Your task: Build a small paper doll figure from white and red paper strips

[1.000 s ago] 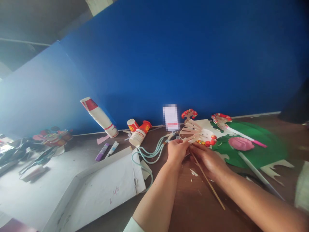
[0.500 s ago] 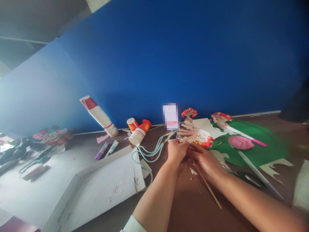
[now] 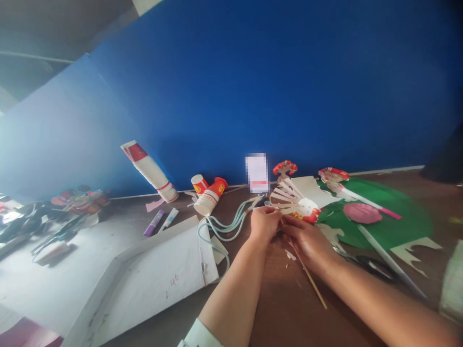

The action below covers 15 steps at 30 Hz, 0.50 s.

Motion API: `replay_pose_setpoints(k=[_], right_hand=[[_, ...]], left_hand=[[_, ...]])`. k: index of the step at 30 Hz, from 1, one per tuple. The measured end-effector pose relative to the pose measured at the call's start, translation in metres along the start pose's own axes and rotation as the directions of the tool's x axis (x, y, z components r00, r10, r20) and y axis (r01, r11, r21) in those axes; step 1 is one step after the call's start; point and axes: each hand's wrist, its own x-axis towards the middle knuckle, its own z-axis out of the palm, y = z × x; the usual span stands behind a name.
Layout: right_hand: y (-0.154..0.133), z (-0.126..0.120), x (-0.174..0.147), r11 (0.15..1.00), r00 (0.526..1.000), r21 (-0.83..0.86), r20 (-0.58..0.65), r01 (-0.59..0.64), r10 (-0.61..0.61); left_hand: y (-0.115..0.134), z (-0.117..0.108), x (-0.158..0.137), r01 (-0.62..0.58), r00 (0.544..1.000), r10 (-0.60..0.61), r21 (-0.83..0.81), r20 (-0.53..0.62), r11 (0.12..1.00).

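Note:
A paper cup cut into strips [image 3: 287,195] fans out just beyond my fingertips, its white base and red-and-yellow rolled ends on the right. My left hand [image 3: 265,224] is closed in a pinch at the near strips. Beside it my right hand [image 3: 304,238] has its fingers curled at the same cup, the fingertips of both hands nearly touching. A thin wooden stick [image 3: 313,282] runs out from under the right palm toward me; its upper end is hidden. Small white paper scraps [image 3: 290,255] lie on the brown table [image 3: 282,308] below.
Left lie a white box lid [image 3: 155,274], pale blue cord [image 3: 235,226], glue sticks [image 3: 155,222], paper cups [image 3: 210,196] and a tall cup stack [image 3: 150,171]. Right, green paper [image 3: 401,207] carries a pink piece [image 3: 362,213] and a white-and-pink stick [image 3: 372,203]. A blue partition [image 3: 253,86] stands behind.
The cut cup has turned slightly between my fingers, its strips spreading wider and pointing further up. The wooden stick's near end has shifted a little left. Both hands stay almost in place.

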Motion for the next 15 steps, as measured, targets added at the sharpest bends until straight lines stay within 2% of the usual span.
replay_pose_setpoints(k=[5, 10, 15], right_hand=[[0.0, -0.0003, 0.0009, 1.0, 1.0, 0.009, 0.013, 0.008, -0.008], [0.0013, -0.0013, 0.0019, 0.999, 0.999, 0.024, 0.012, 0.036, -0.036], [-0.0006, -0.0006, -0.0004, 0.999, 1.0, 0.03, 0.018, 0.023, -0.024]], left_hand=[[0.0019, -0.0001, -0.0018, 0.035, 0.999, -0.032, -0.072, 0.042, 0.997], [-0.0002, 0.0018, 0.0001, 0.011, 1.0, -0.009, -0.093, 0.03, 0.996], [0.0023, 0.0038, -0.0001, 0.097, 0.994, -0.083, -0.211, 0.074, 0.973]])
